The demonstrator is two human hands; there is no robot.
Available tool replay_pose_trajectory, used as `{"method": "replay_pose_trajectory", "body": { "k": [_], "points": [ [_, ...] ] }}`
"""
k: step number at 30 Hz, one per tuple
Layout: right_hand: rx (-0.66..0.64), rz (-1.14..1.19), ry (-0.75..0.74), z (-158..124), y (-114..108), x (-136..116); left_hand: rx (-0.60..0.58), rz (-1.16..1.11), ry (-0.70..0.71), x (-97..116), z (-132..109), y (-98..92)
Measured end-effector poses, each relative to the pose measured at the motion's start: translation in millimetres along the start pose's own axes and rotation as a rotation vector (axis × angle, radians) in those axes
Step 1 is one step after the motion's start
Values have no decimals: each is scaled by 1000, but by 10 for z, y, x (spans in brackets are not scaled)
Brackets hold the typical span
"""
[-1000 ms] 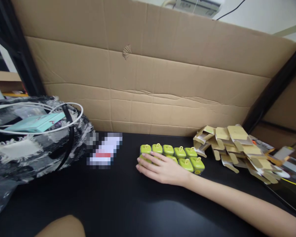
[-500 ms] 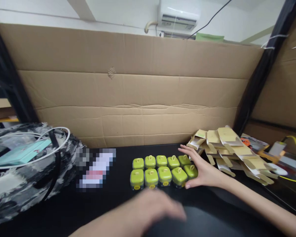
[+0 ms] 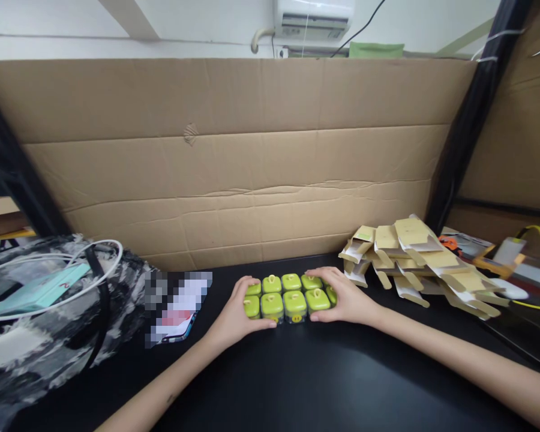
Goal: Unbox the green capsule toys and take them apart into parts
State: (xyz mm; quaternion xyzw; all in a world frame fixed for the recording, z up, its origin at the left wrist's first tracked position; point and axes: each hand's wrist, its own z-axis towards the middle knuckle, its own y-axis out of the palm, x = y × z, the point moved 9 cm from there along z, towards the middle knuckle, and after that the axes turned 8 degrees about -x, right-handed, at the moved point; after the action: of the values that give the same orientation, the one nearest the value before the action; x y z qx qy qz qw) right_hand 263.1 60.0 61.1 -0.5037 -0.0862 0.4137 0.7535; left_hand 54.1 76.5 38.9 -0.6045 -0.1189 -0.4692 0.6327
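Note:
Several small square containers with green lids, loop handles and clear sides stand in two tight rows on the black table. My left hand is wrapped round the left end of the rows, its thumb along the front side and its fingers at the back. At the right end my right hand grips the rows the same way, thumb in front. The end containers are partly hidden by my hands. Yellow round labels show on some of the front sides.
Flattened cardboard boxes lie heaped at the right. To the left are a phone-like object, partly blurred out, and a grey-and-black patterned bundle with a white cable and a teal packet. A cardboard wall stands behind.
My left hand has moved from the front up to the left end of the rows. The right hand has shifted left, and the containers now sit closer together and straighter.

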Motion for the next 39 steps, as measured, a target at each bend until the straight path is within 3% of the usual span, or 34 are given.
{"method": "replay_pose_trajectory", "body": {
  "k": [8, 14, 17, 20, 24, 27, 31, 36, 39],
  "points": [
    [11, -80, 17, 195, 69, 154, 48, -52, 40, -158, 157, -39],
    [124, -242, -48, 142, -180, -23, 365, -91, 8, -279, 40, -306],
    [197, -262, -114, 16, -242, -257, 404, -39, -7, -243, -109, -386],
    [197, -242, -225, -122, -127, -600, 282, 14, -26, -237, -200, -328],
    [-51, -67, -339, -189, 200, -965, 138, -16, -61, -272, -262, -269],
    [-253, 141, -174, -183, 398, -897, 14, 21, -94, -165, -324, -214],
    [-257, 498, 75, -207, 475, -690, -209, 13, -36, 218, -478, 57],
    [-253, 660, -32, -185, 448, -871, -345, -133, -165, 379, -641, 422],
    [-291, 648, -61, -184, 453, -960, -313, -192, -215, 344, -660, 461]
  ]
}}
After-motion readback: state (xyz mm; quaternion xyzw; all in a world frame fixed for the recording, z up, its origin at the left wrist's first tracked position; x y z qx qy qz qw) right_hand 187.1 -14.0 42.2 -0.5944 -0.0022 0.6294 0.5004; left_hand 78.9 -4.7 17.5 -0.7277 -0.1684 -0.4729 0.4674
